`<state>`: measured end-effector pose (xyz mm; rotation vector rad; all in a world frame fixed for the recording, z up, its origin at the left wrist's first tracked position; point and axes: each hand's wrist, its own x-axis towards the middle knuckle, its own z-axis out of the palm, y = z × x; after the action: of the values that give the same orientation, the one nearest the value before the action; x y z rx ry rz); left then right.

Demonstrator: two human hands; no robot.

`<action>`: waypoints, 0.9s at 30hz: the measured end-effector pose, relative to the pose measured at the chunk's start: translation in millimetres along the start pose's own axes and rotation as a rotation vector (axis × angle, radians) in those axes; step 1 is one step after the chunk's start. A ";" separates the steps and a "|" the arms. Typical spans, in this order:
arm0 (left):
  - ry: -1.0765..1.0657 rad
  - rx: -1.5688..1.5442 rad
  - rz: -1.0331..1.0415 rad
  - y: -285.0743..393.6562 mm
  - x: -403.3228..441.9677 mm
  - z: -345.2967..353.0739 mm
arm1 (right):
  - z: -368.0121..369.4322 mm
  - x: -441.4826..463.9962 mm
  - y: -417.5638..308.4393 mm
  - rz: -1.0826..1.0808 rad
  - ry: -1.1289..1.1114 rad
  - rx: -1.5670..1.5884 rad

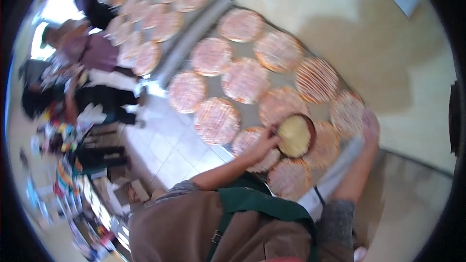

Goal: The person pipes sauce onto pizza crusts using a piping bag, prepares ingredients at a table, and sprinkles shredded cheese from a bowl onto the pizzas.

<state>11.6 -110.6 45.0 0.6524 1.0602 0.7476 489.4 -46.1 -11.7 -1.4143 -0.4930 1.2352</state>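
Observation:
My left hand point(266, 144) grips the rim of a reddish-brown bowl point(312, 140) filled with pale yellow, fine-looking food point(294, 136). It hovers over or rests among large round flatbread-like discs, one of them a pinkish disc point(284, 106) just beyond the bowl. On the other side, my right hand point(371, 125) is at the edge of a light-topped disc point(346, 112); motion blur hides its fingers and whether it touches. A disc with bold brown and white stripes point(316, 80) lies farther up.
The discs lie in rows on a grey table point(221, 33). A second table of discs point(155, 17) stands beyond a grey strip. A wall point(388, 68) runs along the right. Several people, one in a purple top point(92, 51), stand at left past the tiled floor point(167, 145). Cardboard boxes point(128, 191) sit lower left.

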 end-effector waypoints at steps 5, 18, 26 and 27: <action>-0.030 -0.167 0.015 21.1 -32.7 -8.3 | -32.1 16.9 40.3 0.144 -0.134 0.225; 0.082 -0.161 0.026 30.5 -73.8 -22.5 | 20.2 -13.1 25.6 0.124 0.020 0.018; 0.022 -0.206 0.063 13.0 -63.6 -31.2 | 7.1 -4.2 41.8 0.007 0.081 -0.688; 0.026 -0.265 0.027 11.0 -61.6 -31.3 | 5.4 4.4 40.7 -0.010 0.078 -1.023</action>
<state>-38.1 -149.9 74.6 0.4314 0.9561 0.9042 472.5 -51.0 -49.0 -2.2792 -1.1724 0.9177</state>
